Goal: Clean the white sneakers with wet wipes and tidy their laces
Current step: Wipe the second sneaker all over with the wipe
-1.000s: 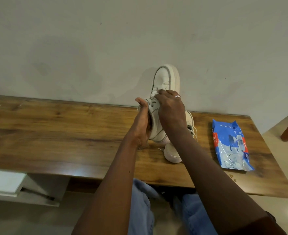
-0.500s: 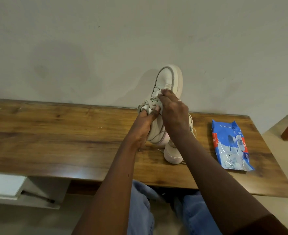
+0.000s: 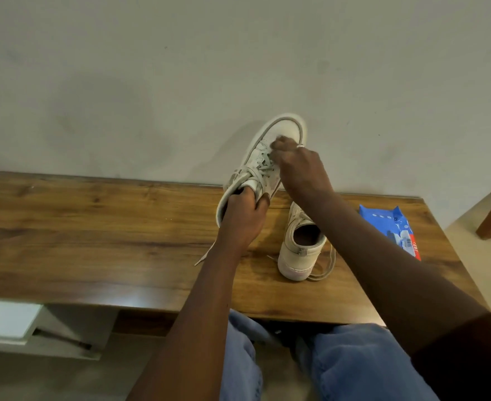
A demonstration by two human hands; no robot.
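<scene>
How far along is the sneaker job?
Done: nothing clearly finished. In hand: left hand grips the raised sneaker while right hand is at its laces; a wipe there is unclear. Left: second sneaker on the table, laces loose; wipes pack lies beside.

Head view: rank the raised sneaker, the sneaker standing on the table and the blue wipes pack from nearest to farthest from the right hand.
1. raised sneaker: in the air by the wall; the right hand touches its laced top.
2. second sneaker: on the table, below the right forearm.
3. wipes pack: on the table's right end, farthest off.
</scene>
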